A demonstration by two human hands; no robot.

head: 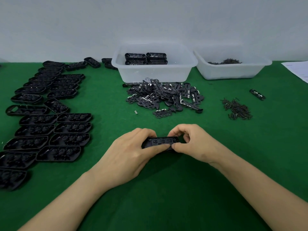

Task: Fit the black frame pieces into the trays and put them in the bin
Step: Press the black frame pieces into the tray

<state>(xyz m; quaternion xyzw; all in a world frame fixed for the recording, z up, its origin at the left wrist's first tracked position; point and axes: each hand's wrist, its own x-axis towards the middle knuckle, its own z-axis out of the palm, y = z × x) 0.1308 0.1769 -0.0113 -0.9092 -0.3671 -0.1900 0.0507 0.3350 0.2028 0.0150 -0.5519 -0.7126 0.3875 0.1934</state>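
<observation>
The clear plastic bin [155, 70] stands at the back of the green table [166, 189]; inside it lie four black filled trays [145, 58], stacked two by two against its far wall; the rest of its floor is bare. To the right of it, just beside, stands a second clear bin [231, 70]; it holds a low heap of small dark screws [226, 61]. In front of the first bin lies a pile of black frame pieces [165, 97] with small metal clips on them; one single frame piece [257, 94] lies apart at the right; a loose heap of dark screws [237, 110] lies between them, nearer to the person. At the left, many empty black trays [50, 117] lie in rows, open side up.

The tray in hand [160, 144] is at the near centre of the table, between both hands; it is long, black, with rounded ends and a row of round openings on top. The left hand [131, 157] grips its left end, thumb along the near edge; the right hand [188, 142] pinches its right end, fingers curled over the far side; the two thumbs almost touch.
</observation>
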